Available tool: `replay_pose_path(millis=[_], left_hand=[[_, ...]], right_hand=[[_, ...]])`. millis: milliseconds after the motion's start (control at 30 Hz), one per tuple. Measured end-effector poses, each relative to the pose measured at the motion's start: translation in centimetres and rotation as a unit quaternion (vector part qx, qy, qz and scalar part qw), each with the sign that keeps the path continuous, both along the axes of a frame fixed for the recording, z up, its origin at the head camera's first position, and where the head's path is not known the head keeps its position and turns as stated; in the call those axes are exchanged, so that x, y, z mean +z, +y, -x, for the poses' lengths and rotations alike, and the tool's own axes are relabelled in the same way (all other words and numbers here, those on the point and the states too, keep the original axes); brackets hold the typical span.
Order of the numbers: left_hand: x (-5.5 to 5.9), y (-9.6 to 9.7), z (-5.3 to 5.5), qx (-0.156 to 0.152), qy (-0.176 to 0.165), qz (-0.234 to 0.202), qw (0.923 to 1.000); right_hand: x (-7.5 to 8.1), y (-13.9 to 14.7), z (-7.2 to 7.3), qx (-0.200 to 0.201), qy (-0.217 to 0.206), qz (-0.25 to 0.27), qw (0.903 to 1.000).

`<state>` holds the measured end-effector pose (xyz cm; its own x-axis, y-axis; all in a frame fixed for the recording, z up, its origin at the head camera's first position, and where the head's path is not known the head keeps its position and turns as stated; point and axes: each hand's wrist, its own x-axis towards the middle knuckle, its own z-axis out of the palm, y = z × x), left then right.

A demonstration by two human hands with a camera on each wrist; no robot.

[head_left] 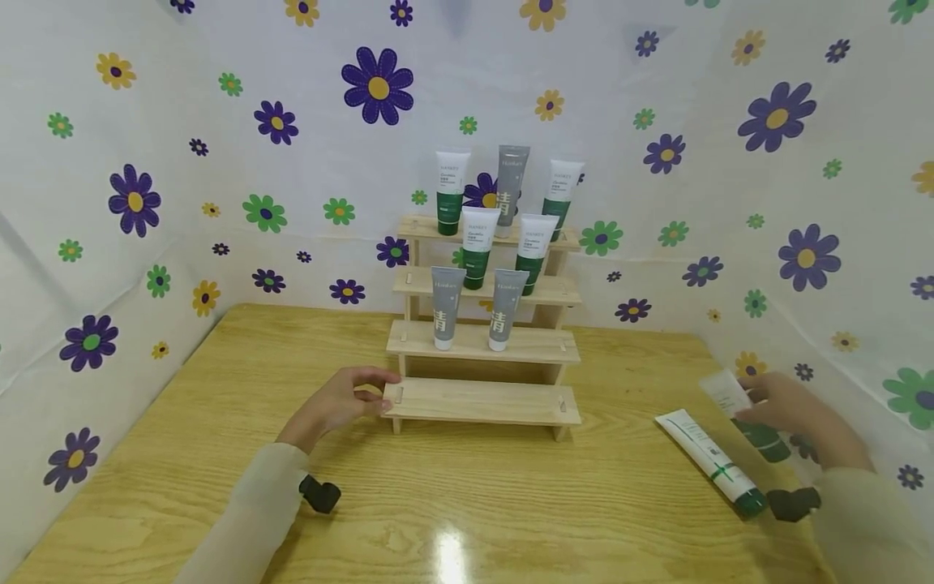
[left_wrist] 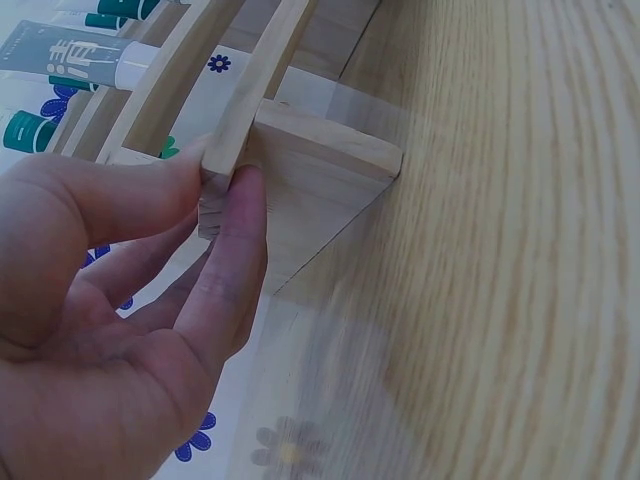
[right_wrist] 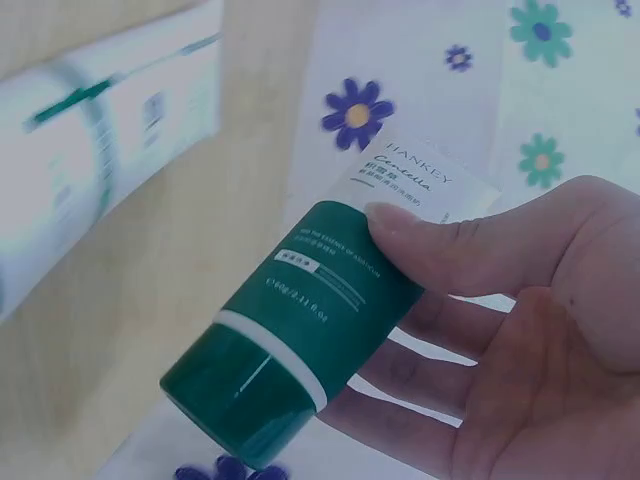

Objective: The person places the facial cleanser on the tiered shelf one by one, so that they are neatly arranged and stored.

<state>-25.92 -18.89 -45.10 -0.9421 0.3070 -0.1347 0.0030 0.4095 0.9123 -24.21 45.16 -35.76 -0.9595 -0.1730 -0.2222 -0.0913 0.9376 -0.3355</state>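
Note:
My left hand (head_left: 341, 405) pinches the left end of the lowest shelf of a wooden tiered stand (head_left: 481, 401), thumb on top and fingers beneath, as the left wrist view shows. At the right, my right hand (head_left: 791, 410) holds a white and green squeeze tube (right_wrist: 310, 290) tilted, its green cap pointing down. The thumb lies across the front and the fingers go behind it. On the table beside that hand lies another white tube with a green cap (head_left: 708, 458). Several tubes stand on the stand's upper tiers, among them a grey tube (head_left: 505, 308) on the second tier from below.
The wood-grain table (head_left: 438, 487) meets a flower-printed white cloth (head_left: 306, 162) at the back and both sides. The cloth on the right is close to my right hand. A black wrist camera (head_left: 319, 493) sits on my left sleeve.

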Motion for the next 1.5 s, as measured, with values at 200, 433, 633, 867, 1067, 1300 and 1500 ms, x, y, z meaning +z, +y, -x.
replay_pose_path(millis=[200, 433, 633, 867, 1067, 1300, 1500], left_hand=[[0.0, 0.0, -0.2, 0.003, -0.001, 0.003, 1.0000], [0.0, 0.0, -0.2, 0.004, 0.002, 0.002, 1.0000], [0.0, 0.0, -0.2, 0.005, 0.003, 0.005, 1.0000], [0.0, -0.1, 0.1, 0.000, -0.001, 0.001, 1.0000], [0.0, -0.1, 0.0, 0.000, -0.003, 0.002, 1.0000], [0.0, -0.1, 0.0, 0.002, -0.001, 0.004, 1.0000], [0.0, 0.0, 0.0, -0.002, 0.002, 0.000, 1.0000]], right_hand=[[1.2, -2.1, 0.8, 0.034, 0.045, 0.019, 0.9982], [2.3, -4.7, 1.6, 0.058, 0.060, 0.052, 0.9952], [3.2, -6.9, 2.2, 0.063, 0.060, 0.077, 0.9932], [4.2, -9.0, 2.6, 0.064, 0.076, 0.082, 0.9917], [4.9, -10.9, 3.0, 0.076, 0.090, 0.099, 0.9881], [5.5, -13.3, 3.3, 0.071, 0.109, 0.118, 0.9845], [5.7, -15.1, 3.6, 0.085, 0.107, 0.147, 0.9797]])
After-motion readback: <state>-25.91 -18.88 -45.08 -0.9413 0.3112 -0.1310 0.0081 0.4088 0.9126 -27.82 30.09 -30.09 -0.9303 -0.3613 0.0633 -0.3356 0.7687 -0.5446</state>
